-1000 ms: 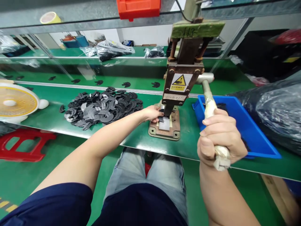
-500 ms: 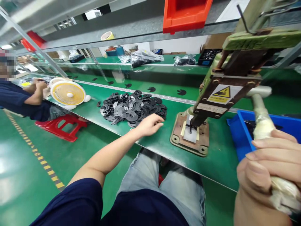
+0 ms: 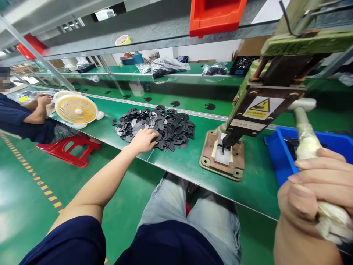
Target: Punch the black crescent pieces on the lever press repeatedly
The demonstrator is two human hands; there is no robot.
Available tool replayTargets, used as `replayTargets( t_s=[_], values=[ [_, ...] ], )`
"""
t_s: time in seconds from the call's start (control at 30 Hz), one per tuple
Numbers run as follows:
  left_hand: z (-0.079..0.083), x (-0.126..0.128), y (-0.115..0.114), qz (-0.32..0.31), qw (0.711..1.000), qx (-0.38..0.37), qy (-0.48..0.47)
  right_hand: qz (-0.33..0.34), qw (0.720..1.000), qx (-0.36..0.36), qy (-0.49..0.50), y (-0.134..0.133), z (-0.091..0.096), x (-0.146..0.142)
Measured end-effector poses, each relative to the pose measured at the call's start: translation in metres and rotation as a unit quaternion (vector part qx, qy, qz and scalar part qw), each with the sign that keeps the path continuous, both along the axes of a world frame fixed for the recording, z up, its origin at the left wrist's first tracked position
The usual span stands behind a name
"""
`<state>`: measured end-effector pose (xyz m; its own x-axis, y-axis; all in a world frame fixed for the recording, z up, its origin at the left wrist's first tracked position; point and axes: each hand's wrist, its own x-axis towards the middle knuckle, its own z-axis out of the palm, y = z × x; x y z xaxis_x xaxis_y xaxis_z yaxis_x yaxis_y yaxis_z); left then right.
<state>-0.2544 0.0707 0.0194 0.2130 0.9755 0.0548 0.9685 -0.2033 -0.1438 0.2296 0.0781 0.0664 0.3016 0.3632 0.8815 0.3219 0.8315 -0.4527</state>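
My left hand (image 3: 143, 140) is at the front of a heap of dark grey curved flat pieces (image 3: 176, 129). Its fingers are slightly bent and apart, touching the heap; nothing shows held in them. My right hand (image 3: 317, 191) is wrapped round the tape-covered lever handle (image 3: 308, 141) of a green hand press (image 3: 257, 106). Below the press head, a light grey plate (image 3: 222, 156) lies on the brown base (image 3: 209, 162). The press tip reaches down to that plate, and no dark piece is visible there.
Right of the press stands a blue bin (image 3: 278, 154) with dark items inside. A white-and-yellow fan (image 3: 78, 109) sits left of the heap, near a seated co-worker (image 3: 24, 117). Several dark pieces line the strip behind. A red bin (image 3: 217, 18) overhangs from the shelf.
My left hand has moved left from the bare bench beside the press to the heap. My right hand stays on the lever handle, and the press looks unmoved.
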Motion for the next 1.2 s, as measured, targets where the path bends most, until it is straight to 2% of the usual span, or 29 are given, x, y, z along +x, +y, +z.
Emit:
replayTargets(
  t_s=[0.1, 0.23, 0.37, 0.5, 0.6, 0.7, 0.8, 0.93, 1.03, 1.1, 1.2],
  values=[
    [0.002, -0.002, 0.005, -0.029, 1.0, -0.008, -0.006, 0.016, 0.994, 0.092, -0.052, 0.009, -0.003, 0.004],
    [0.005, -0.007, 0.01, -0.052, 0.998, -0.013, -0.013, 0.021, 0.993, 0.106, -0.048, 0.015, -0.002, 0.004],
    [0.008, -0.012, 0.014, -0.041, 0.998, -0.003, -0.04, 0.023, 0.993, 0.097, -0.059, 0.01, 0.001, 0.003],
    [0.019, -0.013, 0.014, -0.031, 0.991, 0.083, -0.103, 0.022, 0.994, 0.086, -0.059, 0.009, 0.001, 0.003],
    [0.028, 0.004, 0.012, -0.042, 0.973, 0.158, -0.162, 0.033, 0.995, 0.09, -0.034, 0.011, 0.0, -0.001],
    [0.027, 0.037, 0.01, -0.046, 0.954, 0.138, -0.261, 0.029, 0.995, 0.091, -0.016, 0.009, 0.002, -0.007],
    [0.014, 0.08, 0.015, -0.039, 0.903, 0.042, -0.425, 0.027, 0.996, 0.08, -0.022, 0.002, 0.007, -0.01],
    [-0.011, 0.142, 0.036, -0.015, 0.779, -0.059, -0.624, 0.03, 0.997, 0.046, -0.059, -0.007, 0.013, -0.009],
    [-0.024, 0.181, 0.059, -0.01, 0.698, -0.106, -0.708, 0.029, 0.996, 0.049, -0.066, -0.01, 0.014, -0.008],
    [-0.028, 0.2, 0.072, 0.0, 0.671, -0.141, -0.728, 0.027, 0.997, 0.047, -0.062, -0.01, 0.014, -0.009],
    [-0.031, 0.217, 0.084, 0.02, 0.666, -0.202, -0.718, 0.027, 0.997, 0.049, -0.053, -0.008, 0.012, -0.01]
  ],
)
